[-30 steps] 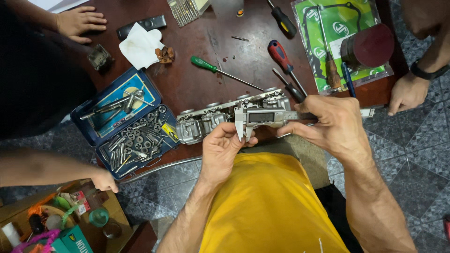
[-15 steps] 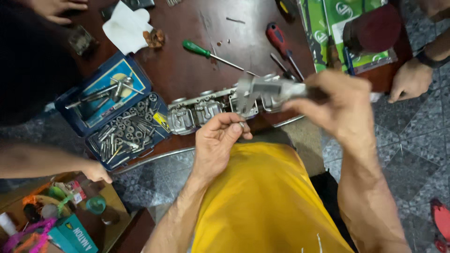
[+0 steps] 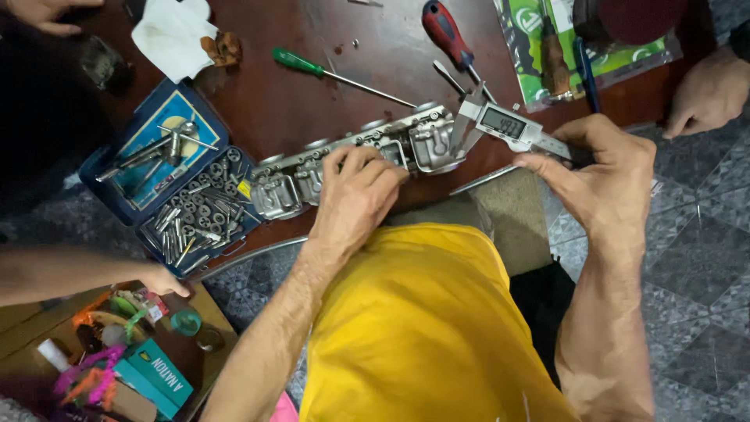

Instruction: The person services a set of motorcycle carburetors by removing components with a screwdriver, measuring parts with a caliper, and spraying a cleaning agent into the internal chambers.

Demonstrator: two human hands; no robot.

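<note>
Here, nearest the camera, the left hand lies curled over the middle of a row of metal carburetors at the near edge of the dark red table, fingers pressing on its top. Just to the right, the right hand grips the beam of a digital caliper, whose measuring end meets the right end of the row. Left of the row sits an open blue case of sockets and bits. Farther back lie a green-handled screwdriver, a red-handled screwdriver and a white cloth. Other people's hands rest at the table's edges.
</note>
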